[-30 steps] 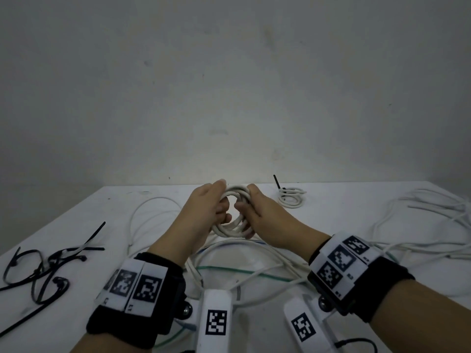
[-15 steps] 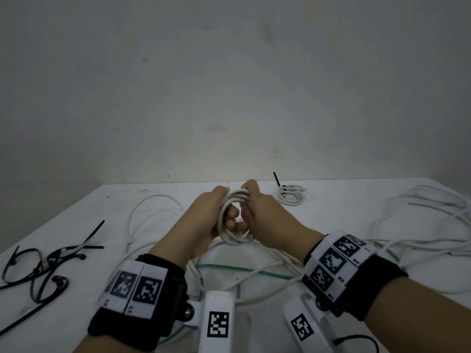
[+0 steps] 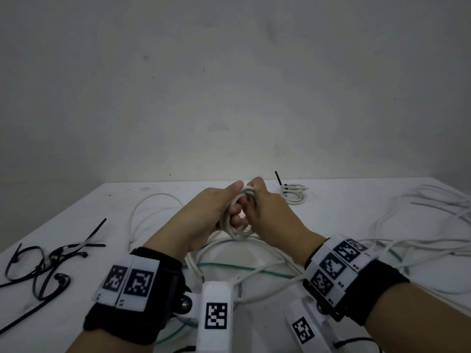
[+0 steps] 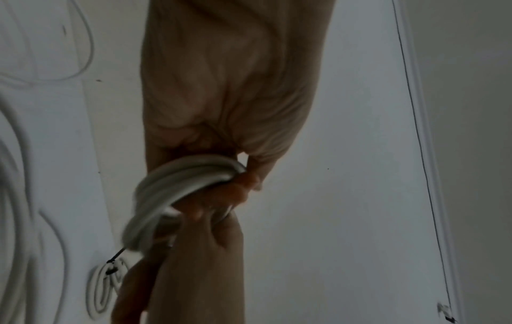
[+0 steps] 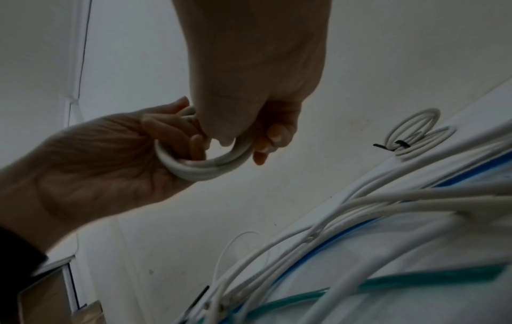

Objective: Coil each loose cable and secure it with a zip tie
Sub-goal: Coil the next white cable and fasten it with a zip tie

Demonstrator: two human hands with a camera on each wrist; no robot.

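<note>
I have both hands up at the centre of the head view, above the white table (image 3: 84, 220), with a small coil of white cable (image 3: 235, 225) held between them. My left hand (image 3: 204, 215) has its fingers (image 5: 194, 142) curled through the ring and the thumb laid over its top, so the loops are gripped in the palm. My right hand (image 3: 270, 215) closes on the opposite side of the same coil, its fingertips (image 5: 272, 133) bent around the strands; the right wrist view shows this at upper centre, with the ring hanging below both sets of knuckles. In the left wrist view the coil sits mid-frame, blurred, squeezed between the two hands. Below the hands, in the lower middle of the head view, loose white cables (image 3: 254, 268) sprawl across the table, and a green cable (image 3: 244, 268) crosses under them. More loose white cable (image 3: 420, 215) spreads toward the right edge of the frame. Just right of my hands, toward the back of the table, lies a finished coil (image 3: 294, 193) of white cable, bound with a black zip tie (image 3: 279, 178) whose tail sticks up. At the left edge of the frame a bunch of spare black zip ties (image 3: 51, 261) lies on the table, well apart from the cables. I cannot tell whether any tail of the held coil trails out of my grip.
</note>
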